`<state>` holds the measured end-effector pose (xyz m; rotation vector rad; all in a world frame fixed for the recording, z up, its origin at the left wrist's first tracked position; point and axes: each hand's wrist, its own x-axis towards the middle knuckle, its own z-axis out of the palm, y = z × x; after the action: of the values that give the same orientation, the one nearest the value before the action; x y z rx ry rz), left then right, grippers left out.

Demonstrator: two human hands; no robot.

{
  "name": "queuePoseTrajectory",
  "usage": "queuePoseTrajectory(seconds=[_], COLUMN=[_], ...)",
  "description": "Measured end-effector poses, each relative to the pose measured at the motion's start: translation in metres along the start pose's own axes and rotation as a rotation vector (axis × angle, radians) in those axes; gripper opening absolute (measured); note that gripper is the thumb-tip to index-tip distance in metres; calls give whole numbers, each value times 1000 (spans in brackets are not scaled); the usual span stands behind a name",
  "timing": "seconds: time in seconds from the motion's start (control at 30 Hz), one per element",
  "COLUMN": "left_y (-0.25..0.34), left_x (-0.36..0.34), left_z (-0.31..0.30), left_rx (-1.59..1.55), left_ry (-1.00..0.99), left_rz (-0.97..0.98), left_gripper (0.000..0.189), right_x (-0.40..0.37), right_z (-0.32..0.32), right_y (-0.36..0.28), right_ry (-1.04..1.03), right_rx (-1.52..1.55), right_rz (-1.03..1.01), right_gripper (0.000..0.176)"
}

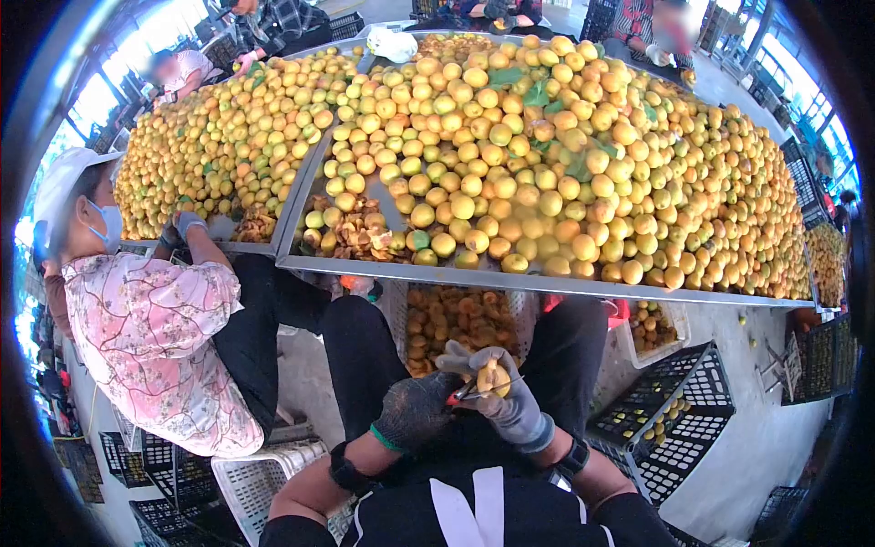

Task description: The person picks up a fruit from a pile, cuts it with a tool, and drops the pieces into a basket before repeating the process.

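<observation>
Yellow fruit (493, 376) is pinched in the grey-gloved right hand (510, 406), fingers curled around it, just below the near edge of the table (547, 284). The dark-gloved left hand (415, 412), fingers closed, grips a red-handled tool (461, 395) right beside the fruit. A basket (456, 319) of fruit sits under the table.

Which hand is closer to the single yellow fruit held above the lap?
Right. The right hand wraps around the yellow fruit, touching it. The left hand sits just to the fruit's left, gripping a red-handled tool that points toward it.
</observation>
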<state>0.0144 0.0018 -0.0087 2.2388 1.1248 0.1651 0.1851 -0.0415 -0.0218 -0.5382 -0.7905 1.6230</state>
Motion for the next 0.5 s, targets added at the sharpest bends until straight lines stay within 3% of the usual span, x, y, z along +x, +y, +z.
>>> queuePoseTrajectory(seconds=[0.07, 0.23, 0.3, 0.43, 0.5], left_y=[-10, -9, -11, -9, -11], left_x=[-1, -1, -3, -1, -3], left_z=[6, 0, 2, -2, -2], left_rx=[-3, 7, -6, 68, 67], left_ry=[132, 214, 254, 269, 268], left_rz=[63, 91, 105, 69, 72], left_gripper=[36, 44, 47, 46, 45], right_x=[3, 6, 5, 2, 7], right_z=[5, 10, 13, 10, 13], right_y=[0, 3, -3, 1, -1], right_ry=[2, 27, 59, 69, 0], right_rx=[-32, -119, -153, -47, -172], right_rz=[-14, -83, 76, 138, -73], right_gripper=[56, 55, 57, 54, 50])
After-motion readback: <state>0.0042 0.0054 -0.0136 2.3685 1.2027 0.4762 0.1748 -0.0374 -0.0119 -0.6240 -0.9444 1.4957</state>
